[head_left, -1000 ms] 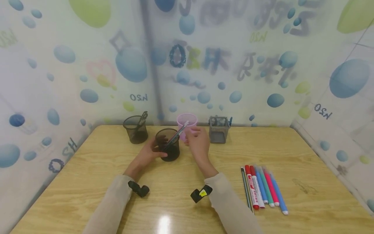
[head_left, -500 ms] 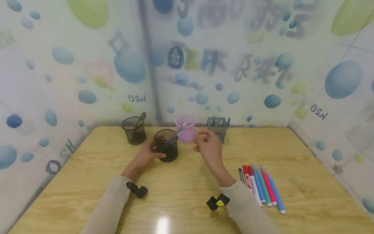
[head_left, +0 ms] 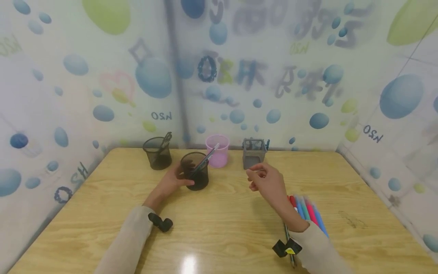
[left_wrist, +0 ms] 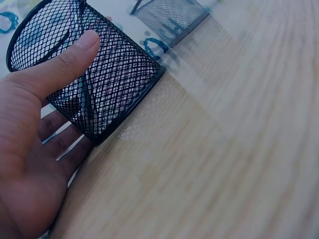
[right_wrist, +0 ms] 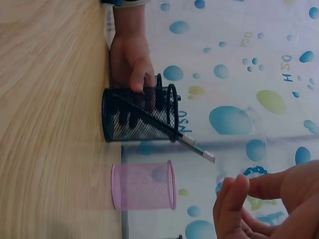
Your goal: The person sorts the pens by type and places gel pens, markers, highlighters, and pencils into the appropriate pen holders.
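My left hand (head_left: 171,182) holds a black mesh pen holder (head_left: 200,179), the thumb across its near side and the fingers behind it. Two slim pencils (head_left: 207,159) lean inside and stick out over the rim. The right hand (head_left: 270,184) hovers above the table, fingers loosely curled, with nothing visible in it. Below the right forearm lie two red-capped markers (head_left: 292,201), several blue, green and pink felt-tip pens (head_left: 312,213) and a dark pencil (head_left: 286,230), all partly hidden by the arm.
Along the back edge of the wooden table (head_left: 219,228) stand another black mesh holder (head_left: 158,156) with dark items inside, a pink mesh cup (head_left: 219,156) and a square grey mesh holder (head_left: 254,154). A patterned wall (head_left: 219,121) rises right behind them.
The right hand has moved away from the pencils' tops and the pink cup, rightward and toward me, over the pens. My left hand stays on the black holder.
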The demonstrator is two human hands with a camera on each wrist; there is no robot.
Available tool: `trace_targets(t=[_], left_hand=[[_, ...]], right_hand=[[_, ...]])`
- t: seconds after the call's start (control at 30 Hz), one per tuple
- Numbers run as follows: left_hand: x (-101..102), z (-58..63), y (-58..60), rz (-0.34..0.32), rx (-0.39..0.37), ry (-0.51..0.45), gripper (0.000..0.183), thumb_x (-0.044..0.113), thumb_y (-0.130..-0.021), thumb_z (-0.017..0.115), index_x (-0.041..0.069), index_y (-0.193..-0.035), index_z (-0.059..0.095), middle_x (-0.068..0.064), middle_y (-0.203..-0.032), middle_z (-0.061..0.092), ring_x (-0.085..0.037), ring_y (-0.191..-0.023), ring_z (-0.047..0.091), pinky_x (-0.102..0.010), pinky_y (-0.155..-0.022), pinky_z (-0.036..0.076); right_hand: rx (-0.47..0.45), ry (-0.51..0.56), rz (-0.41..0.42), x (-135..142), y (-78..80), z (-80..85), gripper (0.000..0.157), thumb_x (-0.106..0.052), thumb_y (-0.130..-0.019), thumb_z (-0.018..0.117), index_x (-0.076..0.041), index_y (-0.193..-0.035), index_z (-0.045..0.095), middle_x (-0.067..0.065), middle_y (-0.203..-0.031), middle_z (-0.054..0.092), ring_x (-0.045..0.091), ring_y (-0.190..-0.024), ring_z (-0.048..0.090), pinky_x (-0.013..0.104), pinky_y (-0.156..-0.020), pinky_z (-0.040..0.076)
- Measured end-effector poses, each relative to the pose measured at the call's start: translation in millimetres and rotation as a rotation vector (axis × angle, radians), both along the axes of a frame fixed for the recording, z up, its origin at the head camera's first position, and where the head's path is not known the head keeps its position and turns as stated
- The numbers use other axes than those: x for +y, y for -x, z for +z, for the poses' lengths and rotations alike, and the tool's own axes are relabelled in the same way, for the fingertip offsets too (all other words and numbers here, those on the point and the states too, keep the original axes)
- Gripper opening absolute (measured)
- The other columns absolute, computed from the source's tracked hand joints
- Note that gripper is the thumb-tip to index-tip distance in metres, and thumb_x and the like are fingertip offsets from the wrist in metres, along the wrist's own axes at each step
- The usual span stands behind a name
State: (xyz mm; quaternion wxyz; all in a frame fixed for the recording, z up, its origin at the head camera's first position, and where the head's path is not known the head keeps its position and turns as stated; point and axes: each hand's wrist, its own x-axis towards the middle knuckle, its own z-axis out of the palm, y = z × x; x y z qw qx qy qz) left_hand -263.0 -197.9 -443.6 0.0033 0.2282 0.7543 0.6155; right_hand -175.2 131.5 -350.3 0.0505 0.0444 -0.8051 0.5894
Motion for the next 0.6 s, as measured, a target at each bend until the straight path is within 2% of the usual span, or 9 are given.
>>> trace_targets(t=[0.13, 0.3, 0.43, 0.57, 0.6], left_hand=[[1, 0.3, -0.6, -0.002, -0.001, 0.001, 0.073, -0.004, -0.076, 0.076, -0.008, -0.139, 0.038, -0.027, -0.133, 0.05, -0.039, -0.123, 0.047, -0.042, -0.1, 0.043], [0, 2.0, -0.8, -0.012, 0.003, -0.008, 0.072, -0.005, -0.076, 0.075, -0.008, -0.138, 0.039, -0.027, -0.133, 0.049, -0.039, -0.125, 0.044, -0.048, -0.102, 0.039], [2, 7.1, -3.8, -0.006, 0.015, -0.002, 0.07, -0.006, -0.076, 0.075, -0.009, -0.137, 0.04, -0.027, -0.132, 0.05, -0.038, -0.125, 0.045, -0.046, -0.103, 0.039], [2, 6.2, -2.9, -0.012, 0.006, -0.01, 0.071, -0.009, -0.076, 0.074, -0.011, -0.137, 0.038, -0.029, -0.133, 0.049, -0.038, -0.126, 0.044, -0.04, -0.102, 0.04], [0, 2.5, -0.3, -0.015, 0.005, -0.017, 0.072, -0.008, -0.076, 0.074, -0.011, -0.137, 0.037, -0.028, -0.133, 0.049, -0.037, -0.126, 0.044, -0.038, -0.102, 0.04]], right_hand=[[-0.014, -0.032, 0.006, 19, -3.3, -5.1, 0.027, -0.025, -0.091, 0.067, -0.003, -0.106, 0.063, 0.009, -0.08, 0.069, 0.022, -0.062, 0.066, 0.036, -0.063, 0.058], [-0.08, -0.065, 0.003, 40, -6.4, -12.4, 0.027, -0.024, -0.092, 0.066, -0.003, -0.108, 0.062, 0.011, -0.085, 0.068, 0.032, -0.069, 0.066, 0.037, -0.065, 0.058], [-0.112, -0.145, 0.011, 53, -13.9, -16.8, 0.027, -0.021, -0.093, 0.064, 0.001, -0.107, 0.061, 0.015, -0.088, 0.068, 0.032, -0.069, 0.066, 0.037, -0.064, 0.058], [-0.115, -0.243, 0.033, 66, -23.5, -23.8, 0.028, -0.024, -0.093, 0.064, 0.001, -0.105, 0.063, 0.013, -0.088, 0.069, 0.027, -0.066, 0.066, 0.036, -0.06, 0.057], [-0.112, -0.259, 0.04, 69, -25.2, -25.9, 0.029, -0.025, -0.093, 0.064, 0.001, -0.105, 0.064, 0.013, -0.089, 0.069, 0.026, -0.065, 0.066, 0.036, -0.06, 0.057]])
